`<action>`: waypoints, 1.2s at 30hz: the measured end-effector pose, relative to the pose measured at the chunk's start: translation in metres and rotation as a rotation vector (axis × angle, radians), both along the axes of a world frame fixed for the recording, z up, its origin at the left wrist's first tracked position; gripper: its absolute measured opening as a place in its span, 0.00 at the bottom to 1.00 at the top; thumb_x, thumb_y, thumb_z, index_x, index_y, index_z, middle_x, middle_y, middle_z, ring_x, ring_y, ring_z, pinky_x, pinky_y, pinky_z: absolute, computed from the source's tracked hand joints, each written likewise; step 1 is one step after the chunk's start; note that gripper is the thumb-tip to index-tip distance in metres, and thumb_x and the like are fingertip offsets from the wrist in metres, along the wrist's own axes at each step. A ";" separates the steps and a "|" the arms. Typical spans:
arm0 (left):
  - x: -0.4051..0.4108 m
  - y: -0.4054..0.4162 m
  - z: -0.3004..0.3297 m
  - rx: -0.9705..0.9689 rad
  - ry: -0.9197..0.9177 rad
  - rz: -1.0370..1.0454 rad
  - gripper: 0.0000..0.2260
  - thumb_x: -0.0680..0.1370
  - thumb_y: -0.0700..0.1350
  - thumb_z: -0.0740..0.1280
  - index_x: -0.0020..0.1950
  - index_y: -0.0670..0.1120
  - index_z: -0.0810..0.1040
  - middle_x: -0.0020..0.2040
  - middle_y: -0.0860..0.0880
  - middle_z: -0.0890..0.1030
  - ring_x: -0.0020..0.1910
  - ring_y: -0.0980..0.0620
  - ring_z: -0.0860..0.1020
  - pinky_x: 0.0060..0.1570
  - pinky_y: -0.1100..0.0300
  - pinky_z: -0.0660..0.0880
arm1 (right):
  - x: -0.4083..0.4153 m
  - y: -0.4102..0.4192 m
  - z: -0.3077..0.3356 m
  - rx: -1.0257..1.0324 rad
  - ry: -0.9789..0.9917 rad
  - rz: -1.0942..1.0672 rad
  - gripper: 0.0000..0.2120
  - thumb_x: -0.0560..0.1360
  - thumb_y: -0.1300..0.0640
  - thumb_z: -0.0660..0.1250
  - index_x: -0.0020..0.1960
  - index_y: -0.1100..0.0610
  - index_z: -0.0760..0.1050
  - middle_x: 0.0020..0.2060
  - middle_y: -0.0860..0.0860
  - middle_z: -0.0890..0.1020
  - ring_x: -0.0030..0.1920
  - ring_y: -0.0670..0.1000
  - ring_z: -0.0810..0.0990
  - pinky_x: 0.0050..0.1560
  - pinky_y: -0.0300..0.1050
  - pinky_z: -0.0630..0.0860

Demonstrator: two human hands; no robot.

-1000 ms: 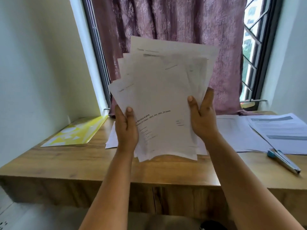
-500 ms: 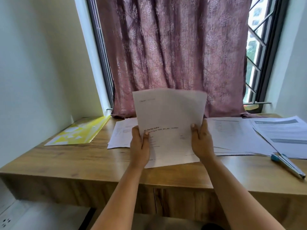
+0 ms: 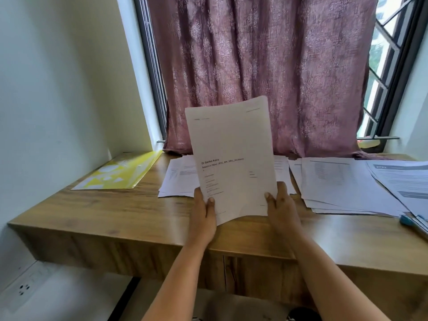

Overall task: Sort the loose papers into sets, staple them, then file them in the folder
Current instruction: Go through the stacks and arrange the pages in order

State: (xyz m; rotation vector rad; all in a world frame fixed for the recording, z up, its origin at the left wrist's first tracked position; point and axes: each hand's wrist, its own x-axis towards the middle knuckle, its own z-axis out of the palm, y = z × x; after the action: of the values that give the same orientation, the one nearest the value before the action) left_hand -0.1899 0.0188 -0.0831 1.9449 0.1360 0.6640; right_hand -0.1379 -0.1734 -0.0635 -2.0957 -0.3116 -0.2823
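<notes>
I hold a squared-up set of white printed papers point(image 3: 231, 158) upright, its bottom edge on or just above the wooden desk point(image 3: 115, 212). My left hand point(image 3: 205, 212) grips its lower left edge, thumb on the front. My right hand point(image 3: 281, 205) grips the lower right edge. Behind it lie more loose sheets point(image 3: 178, 177). A wider pile of papers point(image 3: 335, 181) spreads over the desk's right side. The yellow folder point(image 3: 120, 172) lies flat at the back left. A blue and silver stapler point(image 3: 414, 222) rests at the right edge.
A mauve curtain point(image 3: 266, 66) hangs just behind the desk, over a window with a dark frame point(image 3: 398, 72). White walls close in on the left and right. A wall socket point(image 3: 23, 289) sits low on the left.
The fanned, uneven bundle held high has come down to the desk and is now squared into one neat upright set. Both hands slid lower with it.
</notes>
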 end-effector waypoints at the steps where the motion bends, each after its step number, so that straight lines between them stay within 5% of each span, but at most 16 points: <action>1: -0.001 0.003 0.003 -0.004 0.028 0.025 0.12 0.84 0.47 0.56 0.67 0.54 0.60 0.61 0.55 0.74 0.56 0.57 0.76 0.46 0.65 0.77 | 0.002 0.001 0.001 -0.019 0.021 0.005 0.14 0.82 0.60 0.57 0.66 0.61 0.60 0.61 0.58 0.76 0.47 0.51 0.76 0.40 0.38 0.74; 4: -0.002 0.027 0.007 -0.019 0.226 0.041 0.15 0.84 0.44 0.55 0.70 0.52 0.60 0.62 0.55 0.73 0.58 0.56 0.72 0.52 0.61 0.72 | 0.007 0.010 0.002 -0.151 0.213 0.074 0.16 0.82 0.58 0.58 0.68 0.59 0.60 0.62 0.57 0.75 0.50 0.53 0.78 0.43 0.41 0.76; 7: -0.006 0.077 0.015 -0.176 0.353 0.046 0.13 0.83 0.43 0.57 0.67 0.54 0.66 0.62 0.50 0.76 0.59 0.49 0.75 0.53 0.52 0.77 | 0.014 0.041 0.015 -0.110 0.298 0.216 0.15 0.82 0.56 0.60 0.66 0.59 0.65 0.52 0.55 0.79 0.35 0.46 0.81 0.35 0.36 0.76; 11: -0.018 0.144 0.048 -0.689 0.128 0.099 0.04 0.83 0.42 0.60 0.51 0.48 0.73 0.40 0.47 0.80 0.35 0.52 0.79 0.25 0.65 0.73 | 0.028 0.122 0.034 0.242 0.448 0.342 0.12 0.81 0.61 0.61 0.63 0.64 0.71 0.40 0.55 0.80 0.29 0.46 0.75 0.28 0.36 0.72; 14: -0.010 0.185 0.060 -0.897 -0.154 0.329 0.16 0.80 0.58 0.62 0.57 0.46 0.74 0.45 0.48 0.81 0.37 0.53 0.81 0.32 0.62 0.76 | 0.037 0.198 0.041 0.484 0.631 0.388 0.13 0.81 0.66 0.59 0.65 0.65 0.69 0.44 0.57 0.77 0.32 0.47 0.73 0.25 0.35 0.70; 16: -0.012 0.203 0.047 -0.682 -0.136 0.550 0.26 0.79 0.63 0.59 0.68 0.46 0.67 0.55 0.45 0.79 0.50 0.47 0.80 0.47 0.53 0.76 | 0.044 0.247 0.040 0.558 0.690 0.389 0.14 0.81 0.68 0.57 0.66 0.65 0.68 0.47 0.58 0.76 0.32 0.47 0.74 0.23 0.33 0.70; 19: -0.014 0.221 0.012 -0.300 0.008 0.722 0.26 0.82 0.58 0.57 0.73 0.42 0.60 0.67 0.40 0.73 0.64 0.40 0.74 0.60 0.49 0.70 | 0.053 0.304 0.034 0.620 0.769 0.333 0.14 0.80 0.68 0.56 0.64 0.65 0.71 0.43 0.58 0.77 0.32 0.48 0.75 0.25 0.36 0.70; 21: -0.008 0.236 -0.005 -0.272 -0.030 0.763 0.29 0.81 0.59 0.56 0.75 0.43 0.56 0.71 0.41 0.69 0.69 0.41 0.70 0.65 0.47 0.69 | 0.063 0.336 0.028 0.560 0.754 0.301 0.15 0.80 0.67 0.53 0.63 0.64 0.73 0.37 0.56 0.79 0.29 0.47 0.73 0.27 0.38 0.67; 25: 0.010 0.250 -0.012 -0.181 0.030 0.827 0.30 0.81 0.60 0.52 0.77 0.44 0.53 0.75 0.41 0.64 0.73 0.42 0.63 0.69 0.46 0.64 | 0.079 0.374 0.020 0.539 0.832 0.277 0.16 0.82 0.62 0.51 0.69 0.62 0.65 0.58 0.57 0.78 0.37 0.53 0.78 0.26 0.35 0.72; 27: 0.015 0.251 -0.011 -0.156 0.051 0.823 0.30 0.82 0.60 0.52 0.78 0.43 0.53 0.76 0.41 0.62 0.74 0.41 0.62 0.71 0.44 0.62 | 0.085 0.381 0.022 0.548 0.884 0.292 0.13 0.83 0.60 0.51 0.64 0.60 0.67 0.56 0.52 0.76 0.41 0.55 0.83 0.23 0.34 0.71; 29: 0.019 0.255 -0.008 -0.130 0.064 0.835 0.30 0.82 0.57 0.53 0.78 0.42 0.53 0.76 0.40 0.61 0.74 0.41 0.61 0.72 0.44 0.61 | 0.091 0.383 0.024 0.507 0.851 0.300 0.11 0.81 0.61 0.57 0.63 0.62 0.68 0.56 0.53 0.77 0.51 0.57 0.83 0.35 0.40 0.78; 31: 0.021 0.257 -0.009 -0.089 0.109 0.867 0.30 0.83 0.55 0.54 0.78 0.39 0.53 0.76 0.38 0.62 0.74 0.40 0.61 0.72 0.46 0.60 | 0.088 0.381 0.024 0.374 0.849 0.377 0.17 0.81 0.61 0.60 0.68 0.64 0.66 0.63 0.58 0.75 0.55 0.59 0.81 0.43 0.44 0.81; 34: 0.022 0.254 -0.011 -0.028 0.182 0.872 0.30 0.81 0.56 0.58 0.76 0.39 0.56 0.75 0.38 0.64 0.73 0.38 0.63 0.70 0.44 0.63 | 0.088 0.361 0.039 0.161 0.787 0.431 0.20 0.81 0.57 0.62 0.69 0.66 0.64 0.62 0.57 0.73 0.39 0.54 0.83 0.38 0.43 0.81; 36: 0.021 0.254 -0.010 0.018 0.253 0.876 0.30 0.79 0.56 0.61 0.75 0.40 0.58 0.73 0.40 0.66 0.71 0.39 0.63 0.67 0.42 0.65 | 0.097 0.334 0.054 -0.181 0.537 0.346 0.23 0.80 0.52 0.63 0.67 0.67 0.64 0.57 0.59 0.78 0.34 0.52 0.82 0.37 0.41 0.80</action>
State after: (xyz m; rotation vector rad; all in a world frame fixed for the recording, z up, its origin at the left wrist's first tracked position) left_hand -0.1687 0.2732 -0.0929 1.9371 1.1852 0.9608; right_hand -0.0413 0.1610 -0.0092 -2.1541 -0.3750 0.5236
